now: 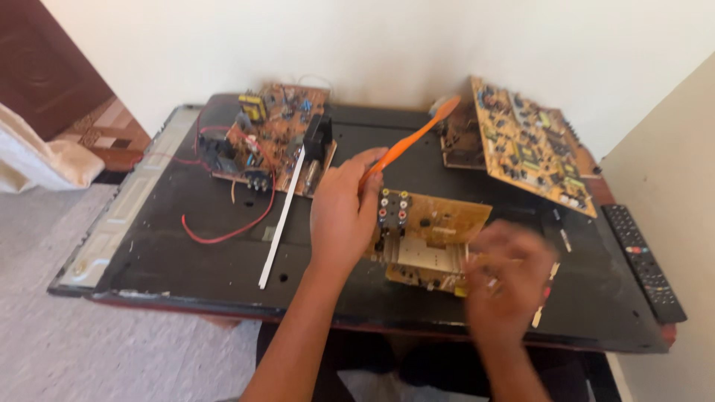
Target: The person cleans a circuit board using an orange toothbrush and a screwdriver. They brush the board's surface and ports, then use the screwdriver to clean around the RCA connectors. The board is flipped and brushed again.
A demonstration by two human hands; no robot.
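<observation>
While the board lies flat:
Left hand (344, 212): pinches orange toothbrush (411, 139), bristles raised beyond it.
Right hand (506, 279): blurred, grip unclear, touching circuit board (432, 238).
Progress: brushing seems unfinished.

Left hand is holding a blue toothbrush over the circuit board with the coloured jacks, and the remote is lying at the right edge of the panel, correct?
Not quite: the toothbrush is orange, not blue, as the head view shows. The rest holds: the left hand grips it above the circuit board with coloured jacks, and the remote lies at the right edge of the black panel.
</observation>
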